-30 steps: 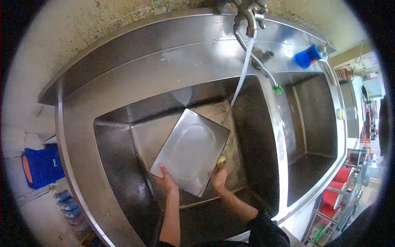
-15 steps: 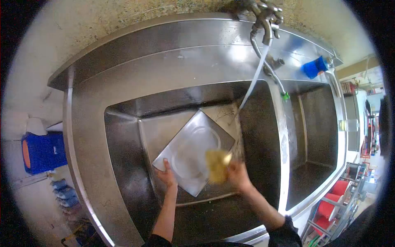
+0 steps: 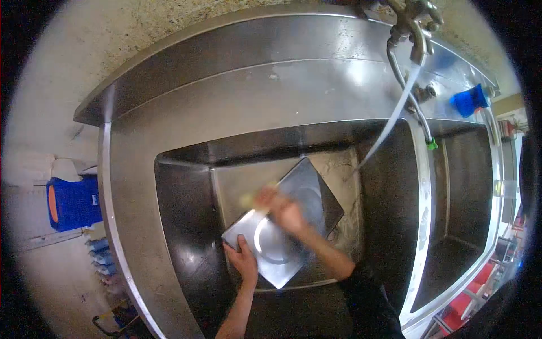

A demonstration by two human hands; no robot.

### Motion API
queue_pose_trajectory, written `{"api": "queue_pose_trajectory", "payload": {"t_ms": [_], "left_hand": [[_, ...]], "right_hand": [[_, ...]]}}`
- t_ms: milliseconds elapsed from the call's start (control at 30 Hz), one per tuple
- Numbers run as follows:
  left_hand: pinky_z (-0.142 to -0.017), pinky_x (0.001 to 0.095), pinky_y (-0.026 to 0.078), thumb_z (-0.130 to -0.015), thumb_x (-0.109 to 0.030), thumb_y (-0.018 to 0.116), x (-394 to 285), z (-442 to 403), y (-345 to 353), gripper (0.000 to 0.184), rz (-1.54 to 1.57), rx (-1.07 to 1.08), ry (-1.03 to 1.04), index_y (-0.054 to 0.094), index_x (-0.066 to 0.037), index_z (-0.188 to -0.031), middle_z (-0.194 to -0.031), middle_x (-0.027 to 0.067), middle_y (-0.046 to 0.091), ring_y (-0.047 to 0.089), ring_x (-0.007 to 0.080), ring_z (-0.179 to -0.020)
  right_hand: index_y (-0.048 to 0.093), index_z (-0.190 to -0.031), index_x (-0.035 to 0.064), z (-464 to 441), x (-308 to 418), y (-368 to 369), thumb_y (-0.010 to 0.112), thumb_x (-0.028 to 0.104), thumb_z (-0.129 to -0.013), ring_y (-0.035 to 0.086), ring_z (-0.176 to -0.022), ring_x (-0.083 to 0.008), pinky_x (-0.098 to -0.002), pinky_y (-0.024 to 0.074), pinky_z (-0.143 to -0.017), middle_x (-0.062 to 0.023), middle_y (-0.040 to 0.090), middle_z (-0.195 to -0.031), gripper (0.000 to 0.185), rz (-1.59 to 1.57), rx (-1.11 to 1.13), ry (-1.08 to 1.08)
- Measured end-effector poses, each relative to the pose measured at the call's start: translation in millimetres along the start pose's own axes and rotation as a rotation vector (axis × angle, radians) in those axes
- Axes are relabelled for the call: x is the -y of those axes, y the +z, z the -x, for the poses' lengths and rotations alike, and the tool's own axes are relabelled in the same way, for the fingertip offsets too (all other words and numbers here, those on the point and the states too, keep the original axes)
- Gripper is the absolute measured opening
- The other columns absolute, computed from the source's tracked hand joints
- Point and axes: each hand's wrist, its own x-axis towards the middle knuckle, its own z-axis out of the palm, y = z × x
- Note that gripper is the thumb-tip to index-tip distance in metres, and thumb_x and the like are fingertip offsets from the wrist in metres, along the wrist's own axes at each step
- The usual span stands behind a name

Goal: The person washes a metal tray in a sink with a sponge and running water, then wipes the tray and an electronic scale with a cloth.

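Left grip (image 3: 245, 263) is clasping rectangular silver metal tray (image 3: 272, 242); right grip (image 3: 287, 213) is holding blurred yellow pad (image 3: 248, 200) at tray's ten o'clock; completed extent unclear.

A mottled, stained wall (image 3: 186, 20) runs behind the steel sink unit (image 3: 135, 130) at 12 o'clock, with bright reflections on the metal. At 9 o'clock, a blue basket (image 3: 76, 206) sits by a pale surface (image 3: 34, 130). A shelving rack (image 3: 471, 296) with red items stands at 4 o'clock, beside brighter light.
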Motion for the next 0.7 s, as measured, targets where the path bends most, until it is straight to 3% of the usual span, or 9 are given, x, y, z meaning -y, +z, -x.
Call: {"api": "queue_pose_trajectory", "payload": {"t_ms": [67,133,233,267,400,467,500,633,700], "left_hand": [[-0.086,0.0357,0.038,-0.086,-0.026,0.056,-15,7,2,0.049,-0.205,0.011,0.073,0.041,0.009,-0.116,-0.106,0.0223,0.054,0.052,0.0293,-0.099],[-0.081,0.0353,0.042,-0.085,-0.026,0.057,-10,5,5,0.048,-0.281,-0.034,0.255,0.043,0.009,-0.114,-0.100,0.0214,0.057,0.056,0.0300,-0.092],[-0.076,0.0357,0.044,-0.085,-0.024,0.058,-35,13,9,0.044,-0.239,0.073,0.262,0.044,0.008,-0.112,-0.095,0.0205,0.058,0.057,0.0299,-0.084],[-0.075,0.0361,0.044,-0.084,-0.024,0.059,-33,16,8,0.044,-0.157,0.102,0.244,0.045,0.008,-0.110,-0.095,0.0204,0.058,0.058,0.0296,-0.083],[-0.079,0.0340,0.043,-0.081,-0.024,0.061,-16,22,-8,0.047,-0.113,0.138,0.353,0.042,0.007,-0.111,-0.099,0.0162,0.056,0.055,0.0247,-0.089],[-0.082,0.0327,0.042,-0.081,-0.024,0.061,-14,28,-16,0.049,-0.126,0.139,0.403,0.041,0.006,-0.113,-0.100,0.0142,0.055,0.053,0.0225,-0.092],[-0.080,0.0329,0.043,-0.080,-0.024,0.062,-21,33,-19,0.048,-0.152,0.143,0.402,0.042,0.006,-0.111,-0.099,0.0143,0.056,0.054,0.0228,-0.090],[-0.078,0.0369,0.044,-0.079,-0.023,0.063,-40,40,-8,0.046,-0.146,0.166,0.318,0.044,0.008,-0.108,-0.095,0.0185,0.057,0.057,0.0283,-0.086],[-0.082,0.0400,0.042,-0.081,-0.022,0.061,-37,45,-1,0.048,-0.245,0.141,0.217,0.042,0.009,-0.112,-0.099,0.0218,0.057,0.057,0.0326,-0.091]], "right_hand": [[0.058,-0.104,0.0071,-19,-44,-47,0.048,0.002,-0.076,0.060,-0.089,-0.0309,-0.0401,0.0501,-0.075,-0.0160,0.059,-0.104,0.030,0.161,-0.027,0.346],[0.058,-0.102,0.0055,-19,-42,-55,0.048,0.002,-0.076,0.060,-0.084,-0.0313,-0.0399,0.0505,-0.071,-0.0156,0.060,-0.102,0.029,0.102,-0.163,0.374],[0.060,-0.099,0.0049,-12,36,-56,0.047,0.000,-0.075,0.061,-0.078,-0.0328,-0.0410,0.0505,-0.067,-0.0154,0.061,-0.097,0.028,0.153,-0.163,0.245],[0.061,-0.091,0.0009,-8,64,-46,0.048,-0.004,-0.069,0.060,-0.070,-0.0320,-0.0401,0.0507,-0.062,-0.0172,0.061,-0.083,0.026,0.092,-0.227,-0.006],[0.062,-0.089,0.0029,-12,106,-62,0.058,0.006,-0.073,0.062,-0.081,-0.0232,-0.0359,0.0518,-0.073,-0.0117,0.062,-0.082,0.018,-0.011,-0.153,-0.422],[0.063,-0.094,0.0056,52,21,-9,0.052,0.000,-0.071,0.057,-0.100,-0.0255,-0.0375,0.0389,-0.098,-0.0103,0.062,-0.095,0.027,0.040,0.087,-0.076],[0.063,-0.096,0.0056,38,25,-47,0.050,-0.003,-0.070,0.054,-0.106,-0.0258,-0.0373,0.0357,-0.100,-0.0113,0.060,-0.100,0.030,-0.207,-0.064,0.217],[0.061,-0.103,0.0044,-6,-14,-122,0.043,-0.011,-0.070,0.048,-0.115,-0.0275,-0.0363,0.0313,-0.103,-0.0135,0.055,-0.114,0.040,0.245,-0.457,0.106],[0.059,-0.106,0.0036,-14,-16,-117,0.038,-0.016,-0.067,0.046,-0.118,-0.0279,-0.0358,0.0344,-0.101,-0.0137,0.053,-0.120,0.049,0.250,-0.550,0.279]]}}
